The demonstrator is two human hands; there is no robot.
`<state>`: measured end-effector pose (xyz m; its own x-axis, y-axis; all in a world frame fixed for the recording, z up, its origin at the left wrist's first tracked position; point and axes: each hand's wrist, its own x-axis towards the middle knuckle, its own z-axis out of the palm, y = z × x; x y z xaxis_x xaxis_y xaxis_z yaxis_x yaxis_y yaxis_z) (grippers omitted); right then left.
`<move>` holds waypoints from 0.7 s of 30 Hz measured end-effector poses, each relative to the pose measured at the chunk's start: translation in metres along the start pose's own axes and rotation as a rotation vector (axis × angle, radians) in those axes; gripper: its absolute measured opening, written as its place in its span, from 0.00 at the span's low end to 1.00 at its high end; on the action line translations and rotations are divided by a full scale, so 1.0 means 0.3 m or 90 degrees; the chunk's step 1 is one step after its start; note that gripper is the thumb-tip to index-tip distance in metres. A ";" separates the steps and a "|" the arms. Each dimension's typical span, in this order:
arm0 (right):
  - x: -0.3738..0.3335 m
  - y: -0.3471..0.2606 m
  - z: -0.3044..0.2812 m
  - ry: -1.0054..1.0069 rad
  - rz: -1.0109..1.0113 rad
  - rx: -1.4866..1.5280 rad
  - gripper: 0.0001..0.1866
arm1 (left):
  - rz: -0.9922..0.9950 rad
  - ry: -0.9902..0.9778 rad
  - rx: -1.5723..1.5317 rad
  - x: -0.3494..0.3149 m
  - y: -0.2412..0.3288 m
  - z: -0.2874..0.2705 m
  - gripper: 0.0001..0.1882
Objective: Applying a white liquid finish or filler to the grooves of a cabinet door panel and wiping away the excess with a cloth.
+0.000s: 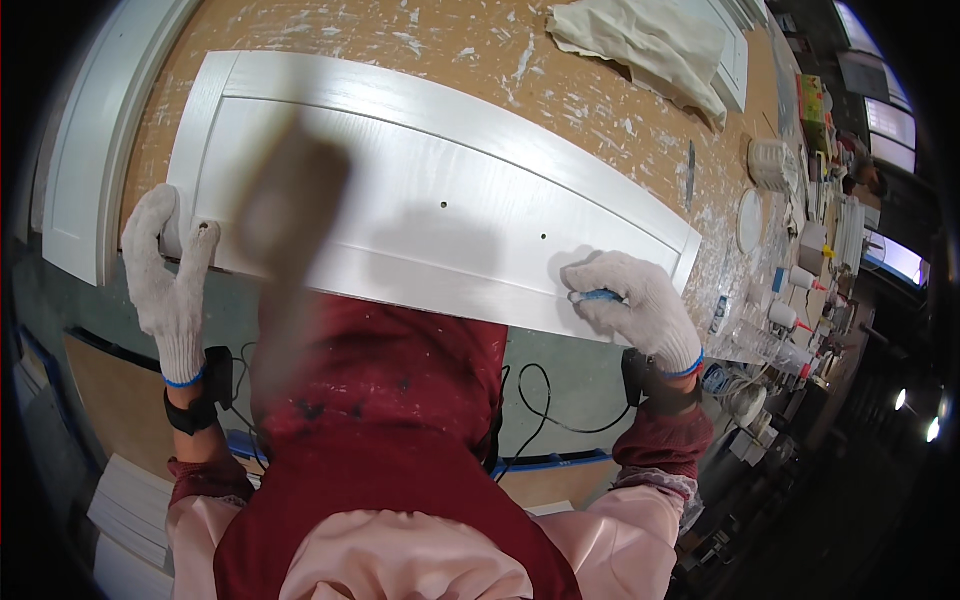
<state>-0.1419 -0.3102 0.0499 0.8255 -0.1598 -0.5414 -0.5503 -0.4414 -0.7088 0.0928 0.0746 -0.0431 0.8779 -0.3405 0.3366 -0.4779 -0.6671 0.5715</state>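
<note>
Nearest the lens, a blurred brown shape is blocking part of the view, its kind impossible to tell, while a dark red apron is facing the table. The left hand, gloved in white, is reaching the near left corner of the white panel with thumb and fingers parted; whether it is truly gripping, one cannot tell. The right hand, gloved too, is curling around a small blue item, mostly hidden, over the panel's near right corner. The panel is lying along the table's near edge and covering it, two small dark holes showing in its face. Working well here is probably calling for a steady left hand, light even pressure from the right, following the grain, and care around the raised border and the holes. Farther out, a white framed board is lying along the table's left edge, a thin metal strip is resting toward the right edge, and red-tipped bottles and a white basket are crowding that edge; a cream cloth is lying toward the far right corner. Beyond the right edge, a yellow-green carton is carrying printing too small to be giving any legible word
</note>
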 end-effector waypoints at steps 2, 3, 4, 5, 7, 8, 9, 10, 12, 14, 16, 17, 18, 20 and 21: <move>0.013 -0.021 -0.013 -0.021 0.030 -0.038 0.16 | 0.009 0.000 -0.002 0.006 0.002 0.003 0.27; 0.018 -0.026 -0.013 -0.032 0.045 -0.057 0.16 | 0.019 0.001 -0.005 0.008 0.003 0.004 0.27; 0.021 -0.032 -0.013 -0.042 0.061 -0.077 0.17 | 0.018 0.001 -0.005 0.009 0.002 0.005 0.27; 0.025 -0.034 -0.007 -0.030 0.024 -0.069 0.17 | 0.018 0.001 -0.008 0.009 0.001 0.008 0.27; 0.036 -0.045 0.003 -0.019 -0.014 -0.061 0.16 | 0.018 0.001 -0.009 0.008 -0.001 0.008 0.26; 0.043 -0.056 0.005 -0.027 -0.014 -0.073 0.16 | 0.012 0.001 -0.012 0.008 0.001 0.008 0.26; 0.050 -0.059 0.008 -0.032 -0.014 -0.079 0.17 | 0.007 0.002 -0.015 0.007 0.003 0.008 0.26; 0.055 -0.064 0.010 -0.036 -0.014 -0.086 0.17 | 0.005 0.002 -0.015 0.008 0.007 0.007 0.26; 0.065 -0.062 0.015 -0.041 -0.088 -0.090 0.17 | -0.007 0.001 -0.013 0.010 0.013 0.007 0.26; 0.076 -0.084 0.016 -0.066 -0.053 -0.072 0.16 | -0.008 0.001 -0.010 0.009 0.011 0.006 0.26; 0.088 -0.082 0.021 -0.089 -0.017 -0.054 0.16 | -0.008 0.002 -0.008 0.011 0.009 0.008 0.25; 0.099 -0.059 0.028 -0.080 -0.087 -0.068 0.16 | -0.007 0.003 -0.012 0.014 0.009 0.011 0.25; 0.105 -0.049 0.032 -0.070 -0.156 -0.082 0.16 | -0.007 0.004 -0.015 0.016 0.007 0.013 0.25; 0.118 -0.086 0.037 -0.095 -0.113 -0.065 0.15 | -0.006 0.000 -0.018 0.015 -0.003 0.016 0.23; 0.125 -0.109 0.040 -0.117 -0.068 -0.048 0.15 | -0.002 -0.005 -0.022 0.014 -0.009 0.019 0.22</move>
<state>-0.0944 -0.2912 0.0475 0.8380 0.0519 -0.5432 -0.4442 -0.5133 -0.7343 0.0980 0.0712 -0.0474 0.8794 -0.3435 0.3295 -0.4760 -0.6443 0.5985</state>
